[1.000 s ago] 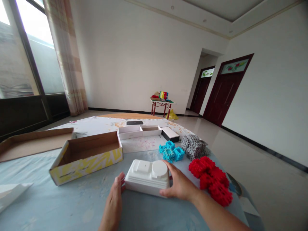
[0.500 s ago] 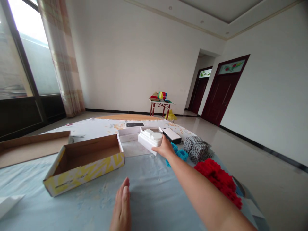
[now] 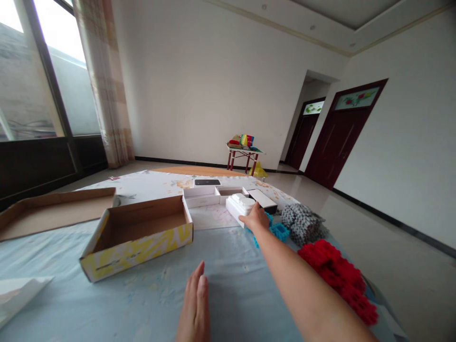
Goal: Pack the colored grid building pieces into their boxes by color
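My right hand (image 3: 257,218) reaches far over the table and grips the near end of a white moulded tray (image 3: 239,209), which has a raised round shape on top. The tray stands beside two open white box parts, a left one (image 3: 202,195) and a right one (image 3: 232,193). Just behind my right hand lies a black-and-white box (image 3: 262,200). Bright blue knobbly pieces (image 3: 280,231) are partly hidden by my right hand. My left hand (image 3: 195,304) is upright at the near edge, fingers stretched out, holding nothing.
An open cardboard box (image 3: 138,237) with yellow patterned sides stands left, with a shallow cardboard lid (image 3: 60,211) behind it. A grey bundle (image 3: 302,223) and red knobbly pieces (image 3: 338,280) lie right. A flat dark-topped box (image 3: 207,183) is at the back; white paper (image 3: 19,294) lies near left.
My right hand has carried the white tray from the near middle to the back, beside the white box parts. My left hand has let go of its side and stays near the front.
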{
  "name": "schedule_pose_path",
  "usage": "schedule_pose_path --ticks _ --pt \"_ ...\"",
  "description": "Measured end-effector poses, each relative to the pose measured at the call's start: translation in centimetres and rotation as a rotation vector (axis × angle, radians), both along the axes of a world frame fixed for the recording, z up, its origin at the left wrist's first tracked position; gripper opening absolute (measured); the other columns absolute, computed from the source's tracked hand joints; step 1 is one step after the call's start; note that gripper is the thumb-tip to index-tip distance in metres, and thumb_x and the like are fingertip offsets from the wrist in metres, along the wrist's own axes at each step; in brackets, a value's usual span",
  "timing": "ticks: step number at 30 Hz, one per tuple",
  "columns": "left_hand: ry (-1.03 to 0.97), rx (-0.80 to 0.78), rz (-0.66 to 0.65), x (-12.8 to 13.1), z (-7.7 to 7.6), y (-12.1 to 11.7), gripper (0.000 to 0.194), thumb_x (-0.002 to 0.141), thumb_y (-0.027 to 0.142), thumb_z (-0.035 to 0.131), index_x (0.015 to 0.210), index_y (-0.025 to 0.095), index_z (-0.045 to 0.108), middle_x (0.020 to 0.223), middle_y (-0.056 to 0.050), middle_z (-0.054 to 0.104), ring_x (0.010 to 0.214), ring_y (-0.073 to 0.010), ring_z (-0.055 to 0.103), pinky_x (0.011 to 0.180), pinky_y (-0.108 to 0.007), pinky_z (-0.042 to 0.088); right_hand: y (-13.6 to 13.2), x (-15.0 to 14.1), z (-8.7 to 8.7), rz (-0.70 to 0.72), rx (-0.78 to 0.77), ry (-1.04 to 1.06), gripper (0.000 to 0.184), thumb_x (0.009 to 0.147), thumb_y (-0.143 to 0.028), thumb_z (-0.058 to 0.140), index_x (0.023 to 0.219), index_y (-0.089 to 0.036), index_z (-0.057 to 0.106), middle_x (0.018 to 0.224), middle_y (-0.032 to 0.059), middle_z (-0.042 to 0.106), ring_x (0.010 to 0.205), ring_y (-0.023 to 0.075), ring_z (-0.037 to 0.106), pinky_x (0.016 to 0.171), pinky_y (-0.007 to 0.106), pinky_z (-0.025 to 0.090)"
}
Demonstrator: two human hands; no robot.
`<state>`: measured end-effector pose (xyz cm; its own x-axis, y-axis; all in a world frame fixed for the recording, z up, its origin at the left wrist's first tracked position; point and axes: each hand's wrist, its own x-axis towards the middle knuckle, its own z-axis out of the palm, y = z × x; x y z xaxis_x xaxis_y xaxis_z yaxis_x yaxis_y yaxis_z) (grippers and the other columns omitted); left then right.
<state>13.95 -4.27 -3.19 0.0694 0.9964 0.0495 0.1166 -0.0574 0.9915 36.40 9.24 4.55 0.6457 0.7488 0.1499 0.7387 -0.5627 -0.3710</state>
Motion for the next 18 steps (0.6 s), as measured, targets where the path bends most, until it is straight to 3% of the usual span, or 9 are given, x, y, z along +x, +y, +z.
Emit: schedule_pose_path --ticks 7,18 --pt "-0.001 0.014 0.015 0.1 0.9 -0.4 0.056 0.087 0.048 0.029 0.129 0.011 0.040 0.138 -0.010 0.038 0.130 -0.0198 0.029 0.110 -0.039 0.014 1.2 0.4 -0.5 -0.087 0.031 -0.079 0.089 0.059 -0.055 0.062 0.128 -0.011 0.029 0.113 0.0210 0.051 0.107 0.0341 0.048 0.087 0.044 0.032" --pt "0.031 0.002 0.002 -0.1 0.9 -0.6 0.053 0.088 0.045 0.028 0.130 0.015 0.040 0.140 -0.007 0.037 0.131 -0.0176 0.028 0.110 -0.034 0.014 4.3 0.6 -0.6 -0.084 0.031 -0.085 0.090 0.058 -0.057 0.063 0.128 -0.011 0.031 0.112 0.0210 0.053 0.105 0.0341 0.049 0.084 0.043 0.034"
